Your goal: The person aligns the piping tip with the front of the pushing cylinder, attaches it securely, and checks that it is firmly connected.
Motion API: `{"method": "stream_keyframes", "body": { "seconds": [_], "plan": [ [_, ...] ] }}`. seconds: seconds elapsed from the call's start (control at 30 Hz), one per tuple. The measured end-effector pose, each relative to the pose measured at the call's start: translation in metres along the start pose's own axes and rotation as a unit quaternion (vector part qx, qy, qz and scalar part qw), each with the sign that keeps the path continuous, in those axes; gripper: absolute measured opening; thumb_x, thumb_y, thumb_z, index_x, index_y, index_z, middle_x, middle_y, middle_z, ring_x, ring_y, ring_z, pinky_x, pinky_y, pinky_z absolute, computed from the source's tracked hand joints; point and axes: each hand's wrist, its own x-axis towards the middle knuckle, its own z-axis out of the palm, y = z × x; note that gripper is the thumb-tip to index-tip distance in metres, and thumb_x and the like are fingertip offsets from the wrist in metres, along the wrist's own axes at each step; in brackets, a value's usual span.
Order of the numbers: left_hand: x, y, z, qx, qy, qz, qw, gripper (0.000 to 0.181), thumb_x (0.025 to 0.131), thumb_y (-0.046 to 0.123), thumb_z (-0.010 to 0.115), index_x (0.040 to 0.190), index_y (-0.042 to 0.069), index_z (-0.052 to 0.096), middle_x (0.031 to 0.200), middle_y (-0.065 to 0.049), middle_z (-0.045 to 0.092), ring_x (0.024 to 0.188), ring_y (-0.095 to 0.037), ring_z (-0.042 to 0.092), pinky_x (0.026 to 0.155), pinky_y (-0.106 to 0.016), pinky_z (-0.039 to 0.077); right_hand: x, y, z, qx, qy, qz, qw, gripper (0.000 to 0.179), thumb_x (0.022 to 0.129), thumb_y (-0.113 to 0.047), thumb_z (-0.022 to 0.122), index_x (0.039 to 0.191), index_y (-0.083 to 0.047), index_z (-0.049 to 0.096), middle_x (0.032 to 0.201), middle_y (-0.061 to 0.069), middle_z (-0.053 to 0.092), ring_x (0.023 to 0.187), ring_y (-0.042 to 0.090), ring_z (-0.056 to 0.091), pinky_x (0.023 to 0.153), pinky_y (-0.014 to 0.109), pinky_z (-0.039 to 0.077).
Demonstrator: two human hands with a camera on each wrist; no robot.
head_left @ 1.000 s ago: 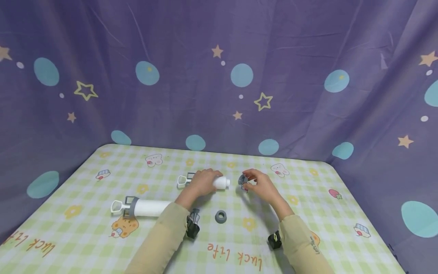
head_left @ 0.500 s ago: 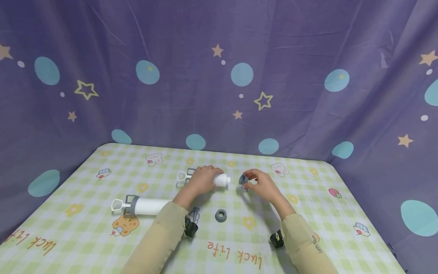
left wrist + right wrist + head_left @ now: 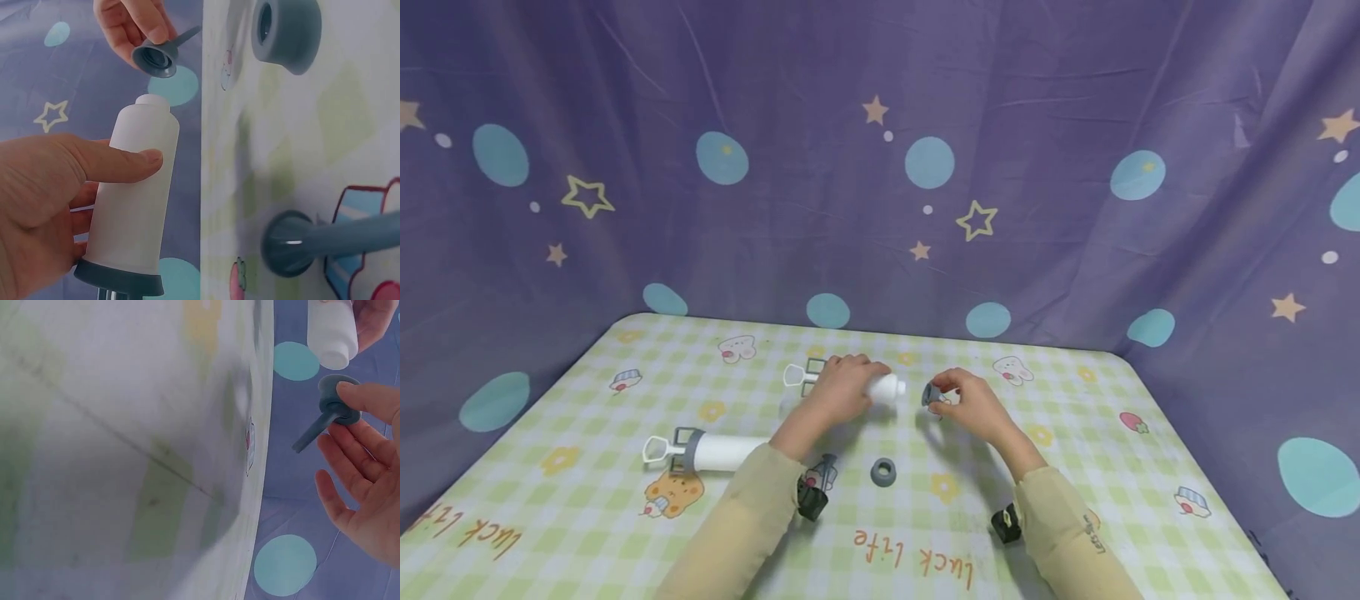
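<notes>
My left hand [image 3: 842, 390] grips a white tube [image 3: 133, 200] round its middle, in the head view toward the back of the table. The tube has a narrow white neck at its right end, a grey collar and a looped white handle [image 3: 793, 376] at its left. Just to the right, my right hand [image 3: 973, 404] pinches a grey flared nozzle [image 3: 337, 403] with a thin spout between thumb and fingers. In the left wrist view the nozzle's open mouth faces the tube's neck, with a small gap between them.
A second white tube [image 3: 726, 452] with grey collar and loop handle lies front left, partly under the left sleeve. A grey ring [image 3: 883, 472] lies in front of the hands. Another grey spouted nozzle [image 3: 289, 244] lies by the left wrist. A curtain [image 3: 880, 167] hangs behind the table.
My left hand and the white tube have shifted slightly back and left. The right hand stays nearly in place, the nozzle turning a little in its fingers.
</notes>
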Motion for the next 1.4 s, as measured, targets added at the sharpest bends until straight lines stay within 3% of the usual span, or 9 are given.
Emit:
{"method": "stream_keyframes", "body": {
  "seconds": [0.5,1.0,1.4],
  "plan": [
    [-0.007,0.01,-0.012,0.006,0.038,0.03,0.9988,0.048,0.071,0.014,0.076,0.116,0.021,0.061,0.105,-0.005,0.062,0.095,-0.027,0.057,0.084,-0.043,0.041,-0.002,-0.011,-0.002,-0.022,0.017,-0.051,0.9983,0.032,0.078,-0.018,0.071,0.108,-0.012,0.061,0.102,0.0,0.062,0.096,0.018,0.059,0.088,0.039,0.044],
    [-0.01,0.017,-0.014,0.007,0.055,0.047,0.9974,0.05,0.07,0.013,0.076,0.117,0.022,0.06,0.105,-0.001,0.061,0.096,-0.023,0.056,0.085,-0.04,0.039,-0.004,-0.024,-0.003,-0.041,0.019,-0.071,0.9964,0.031,0.077,-0.019,0.071,0.105,-0.014,0.06,0.101,0.0,0.063,0.097,0.023,0.06,0.075,0.037,0.048],
    [-0.013,0.02,-0.017,0.012,0.063,0.056,0.9964,0.049,0.073,0.013,0.075,0.119,0.022,0.06,0.105,-0.001,0.061,0.097,-0.021,0.055,0.085,-0.039,0.038,-0.005,-0.028,-0.005,-0.053,0.02,-0.079,0.9953,0.031,0.078,-0.019,0.07,0.106,-0.015,0.059,0.101,0.0,0.063,0.097,0.023,0.06,0.079,0.039,0.048]
  ]
}}
